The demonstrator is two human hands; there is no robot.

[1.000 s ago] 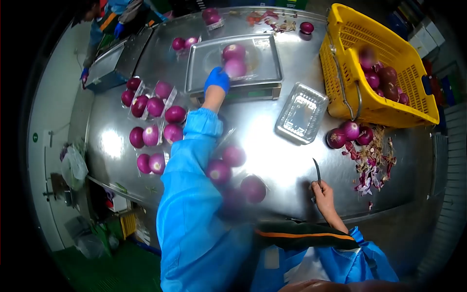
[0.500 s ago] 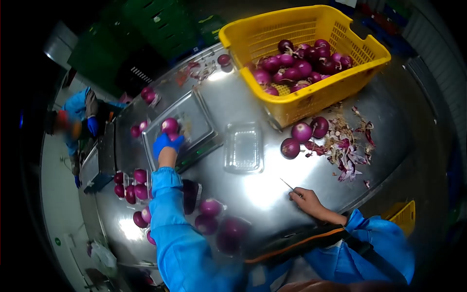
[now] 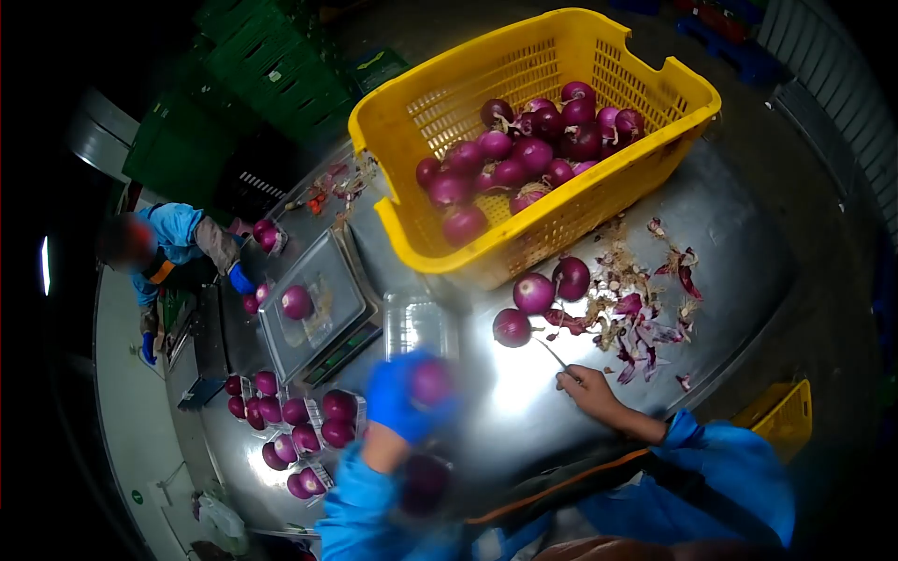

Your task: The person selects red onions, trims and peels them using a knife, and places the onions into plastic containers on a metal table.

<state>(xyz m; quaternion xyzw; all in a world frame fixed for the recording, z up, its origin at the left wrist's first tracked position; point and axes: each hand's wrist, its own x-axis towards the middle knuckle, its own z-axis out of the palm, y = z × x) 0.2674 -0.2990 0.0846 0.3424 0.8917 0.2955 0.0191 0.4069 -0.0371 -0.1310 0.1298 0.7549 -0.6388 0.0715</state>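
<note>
One red onion (image 3: 431,381) sits in my blurred, blue-gloved left hand (image 3: 400,397), fingers closed around it, near the clear tray (image 3: 413,323). My bare right hand (image 3: 593,394) pinches a small knife (image 3: 551,354), its tip near three onions (image 3: 533,293) that sit on the metal table (image 3: 734,243). Another onion (image 3: 296,302) rests on the scale (image 3: 309,348), and many more onions (image 3: 533,154) lie inside the yellow basket (image 3: 580,217) beyond.

"Where's the basket (image 3: 547,229)?"
"On the far side of the table (image 3: 739,243), with onions (image 3: 533,154) in it."
"And before it?"
"Three loose onions (image 3: 533,293), with peelings (image 3: 645,329) to their right."
"The scale (image 3: 323,271)?"
"Left of the basket, bearing one onion (image 3: 296,302), a tray (image 3: 402,318) to its right, packed onions (image 3: 305,438) in front."
</note>
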